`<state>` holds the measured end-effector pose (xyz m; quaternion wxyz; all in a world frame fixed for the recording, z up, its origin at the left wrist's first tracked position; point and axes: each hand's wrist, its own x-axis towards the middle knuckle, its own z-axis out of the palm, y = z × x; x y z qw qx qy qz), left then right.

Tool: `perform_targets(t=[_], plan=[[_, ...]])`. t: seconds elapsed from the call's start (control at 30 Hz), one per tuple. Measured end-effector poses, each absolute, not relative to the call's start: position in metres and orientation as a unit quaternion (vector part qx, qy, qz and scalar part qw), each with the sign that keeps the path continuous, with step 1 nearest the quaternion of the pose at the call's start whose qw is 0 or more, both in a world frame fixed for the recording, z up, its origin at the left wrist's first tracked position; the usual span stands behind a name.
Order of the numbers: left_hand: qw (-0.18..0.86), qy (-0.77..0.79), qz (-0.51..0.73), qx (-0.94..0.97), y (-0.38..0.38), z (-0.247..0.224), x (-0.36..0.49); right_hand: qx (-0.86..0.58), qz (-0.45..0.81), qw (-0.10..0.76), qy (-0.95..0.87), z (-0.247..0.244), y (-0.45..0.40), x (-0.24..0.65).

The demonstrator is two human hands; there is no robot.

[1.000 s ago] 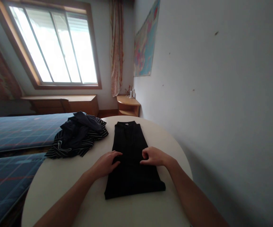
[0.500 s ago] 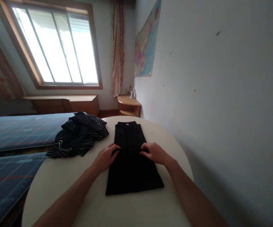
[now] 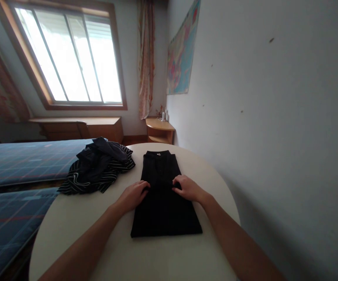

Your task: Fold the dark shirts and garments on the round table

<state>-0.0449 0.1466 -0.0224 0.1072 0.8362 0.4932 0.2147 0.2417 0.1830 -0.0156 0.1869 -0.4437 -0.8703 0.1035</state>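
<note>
A black shirt (image 3: 166, 212) lies folded into a long panel on the round white table (image 3: 210, 168), its collar at the far end and its wider edge towards me. My left hand (image 3: 134, 194) pinches the shirt's left side about halfway along. On the opposite side, my right hand (image 3: 188, 188) grips the cloth at the same height, thumb and fingers together. Between the hands a slight crease runs across the fabric. The fingertips are partly hidden in the dark cloth.
A heap of dark and striped clothes (image 3: 98, 166) sits at the table's left edge. Beyond it are blue plaid mattresses (image 3: 25, 160). A white wall (image 3: 268, 136) rises on the right. A small wooden corner shelf (image 3: 160, 125) stands at the back.
Both hands have closed a little more on the shirt's sides, and the right has shifted slightly inward. The shirt's near edge has moved a little away from me.
</note>
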Motion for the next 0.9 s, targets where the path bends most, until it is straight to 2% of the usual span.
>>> perform_targets(t=[0.2, 0.33, 0.5, 0.7, 0.9], plan=[[0.082, 0.494, 0.137, 0.855, 0.121, 0.004, -0.046, -0.413, 0.153, 0.128, -0.889, 0.008, 0.161, 0.242], [0.072, 0.501, 0.135, 0.852, 0.111, 0.008, -0.047, -0.387, 0.169, 0.114, -0.899, 0.013, 0.155, 0.243], [0.071, 0.492, 0.179, 0.849, 0.117, 0.006, -0.052, -0.411, 0.135, 0.155, -0.888, 0.012, 0.156, 0.244], [0.034, 0.505, 0.299, 0.809, 0.141, -0.005, -0.055, -0.461, 0.039, 0.284, -0.840, 0.010, 0.166, 0.237], [0.084, 0.530, 0.274, 0.798, 0.157, -0.025, -0.050, -0.483, 0.057, 0.224, -0.845, -0.014, 0.179, 0.235]])
